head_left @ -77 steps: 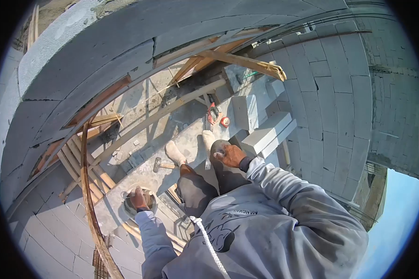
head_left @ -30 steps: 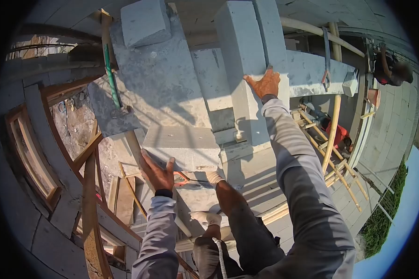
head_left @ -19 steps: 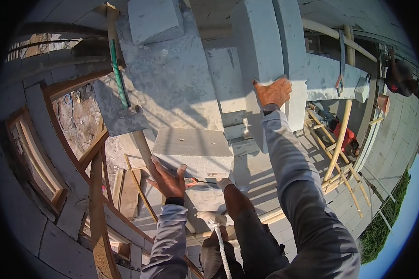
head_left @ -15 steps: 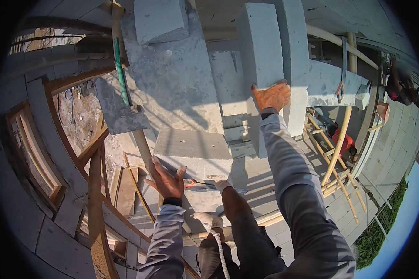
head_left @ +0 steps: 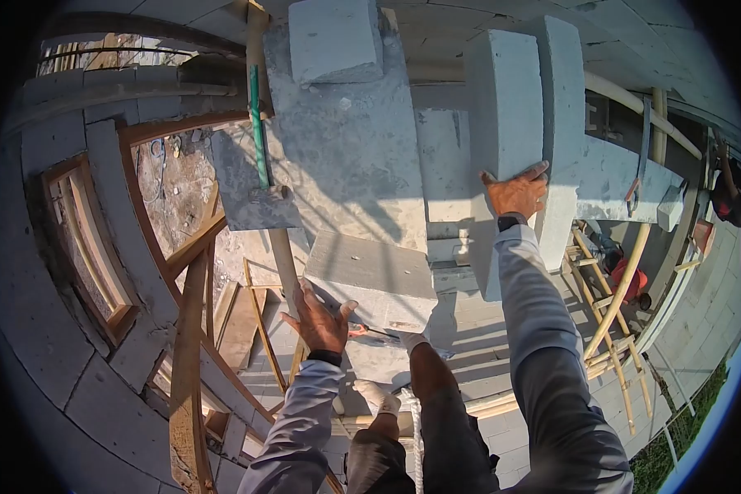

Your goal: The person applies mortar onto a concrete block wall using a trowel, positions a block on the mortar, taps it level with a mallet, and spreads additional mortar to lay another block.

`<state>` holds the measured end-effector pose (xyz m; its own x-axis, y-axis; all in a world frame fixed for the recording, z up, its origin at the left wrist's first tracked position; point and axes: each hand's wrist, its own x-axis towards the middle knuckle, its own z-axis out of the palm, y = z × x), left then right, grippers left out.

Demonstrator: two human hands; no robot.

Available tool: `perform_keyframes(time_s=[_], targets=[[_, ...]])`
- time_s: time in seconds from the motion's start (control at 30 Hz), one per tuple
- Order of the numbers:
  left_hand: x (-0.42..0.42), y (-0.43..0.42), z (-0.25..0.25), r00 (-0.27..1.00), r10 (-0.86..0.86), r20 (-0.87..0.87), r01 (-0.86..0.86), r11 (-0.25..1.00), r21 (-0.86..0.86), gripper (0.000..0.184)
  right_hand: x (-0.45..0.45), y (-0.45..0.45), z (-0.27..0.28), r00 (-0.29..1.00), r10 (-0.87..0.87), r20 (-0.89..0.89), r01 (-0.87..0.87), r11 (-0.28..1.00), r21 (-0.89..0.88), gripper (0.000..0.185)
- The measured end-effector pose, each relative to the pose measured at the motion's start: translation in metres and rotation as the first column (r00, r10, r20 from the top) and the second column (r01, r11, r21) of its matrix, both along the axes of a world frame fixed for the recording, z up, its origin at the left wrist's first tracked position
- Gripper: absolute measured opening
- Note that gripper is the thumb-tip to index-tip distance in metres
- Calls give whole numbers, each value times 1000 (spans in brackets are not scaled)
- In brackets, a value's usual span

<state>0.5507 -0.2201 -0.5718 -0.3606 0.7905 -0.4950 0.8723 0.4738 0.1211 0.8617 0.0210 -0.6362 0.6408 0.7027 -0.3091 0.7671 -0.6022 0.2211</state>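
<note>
My right hand (head_left: 516, 193) lies across a long pale concrete block (head_left: 505, 99), thumb at its left edge and fingers bent over its right edge, where a gap separates it from a second long block (head_left: 561, 123). My left hand (head_left: 321, 323) has its fingers spread beside the near left side of a shorter grey block (head_left: 372, 265). Whether its fingertips touch that block, I cannot tell. A bamboo pole (head_left: 282, 259) passes just behind the left fingers. An orange-handled tool (head_left: 362, 331) lies between the left hand and my foot, partly hidden by the block.
A hammer with a green handle (head_left: 258, 132) rests on the slab (head_left: 346, 148), near another block (head_left: 333, 41). Wooden frames and an opening lie left. A saw (head_left: 638, 165) is at right, above bamboo scaffolding (head_left: 617, 288) and a person in red (head_left: 630, 280). White rope (head_left: 416, 445) hangs near my legs.
The whole view has shifted, so the blocks and both hands appear farther right and slightly lower. Both hands stay near the same blocks. The rope hangs straighter, and my left foot sits differently.
</note>
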Motion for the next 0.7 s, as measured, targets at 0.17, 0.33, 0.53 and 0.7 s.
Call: perform_keyframes(time_s=[0.17, 0.33, 0.53, 0.7], targets=[[3, 7, 7, 999, -9, 41, 10, 1000, -6, 103, 8, -5, -6, 994, 105, 37, -109, 987, 118, 120], [1, 0, 2, 1000, -7, 17, 7, 1000, 2, 106, 15, -4, -3, 992, 124, 2, -124, 989, 76, 121], [2, 7, 5, 1000, 11, 5, -11, 1000, -25, 108, 12, -21, 6, 983, 158, -94, -155, 987, 41, 120], [1, 9, 6, 1000, 8, 4, -8, 1000, -14, 103, 23, -68, 28, 939, 259, -225, -251, 966, 61, 116]])
